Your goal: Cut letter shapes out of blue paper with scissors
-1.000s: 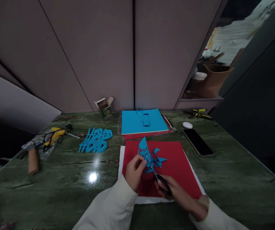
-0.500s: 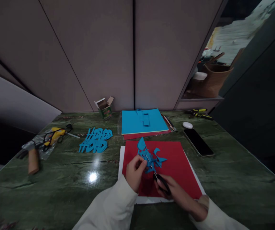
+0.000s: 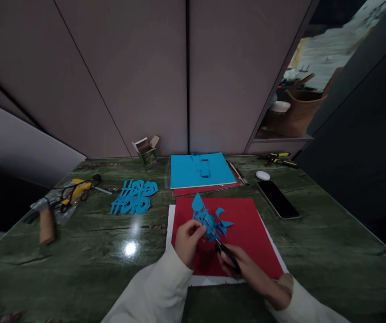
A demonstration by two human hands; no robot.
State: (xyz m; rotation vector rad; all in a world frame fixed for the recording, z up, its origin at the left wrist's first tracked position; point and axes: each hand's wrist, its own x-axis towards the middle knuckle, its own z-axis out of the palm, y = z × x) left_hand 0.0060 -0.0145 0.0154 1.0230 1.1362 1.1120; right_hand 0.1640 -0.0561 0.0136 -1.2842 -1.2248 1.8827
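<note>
My left hand (image 3: pixel 186 241) pinches a blue paper cutout (image 3: pixel 209 218) with curled, pointed shapes and holds it just above a red sheet (image 3: pixel 249 233). My right hand (image 3: pixel 246 269) grips black-handled scissors (image 3: pixel 224 252) whose blades reach into the cutout's lower edge. The red sheet lies on a white sheet (image 3: pixel 170 222) on the green marble table (image 3: pixel 78 251). Both wrists wear cream sleeves.
Blue cut-out letters (image 3: pixel 134 202) lie to the left, beside a yellow glue gun (image 3: pixel 76 189) and a wooden-handled tool (image 3: pixel 46 224). A blue paper stack (image 3: pixel 199 170), a small open box (image 3: pixel 147 152), a phone (image 3: pixel 278 199), a white mouse (image 3: pixel 263 175) and yellow-handled pliers (image 3: pixel 280 159) lie behind.
The blue cutout has turned and shifted slightly left in my left hand. The scissors have barely moved.
</note>
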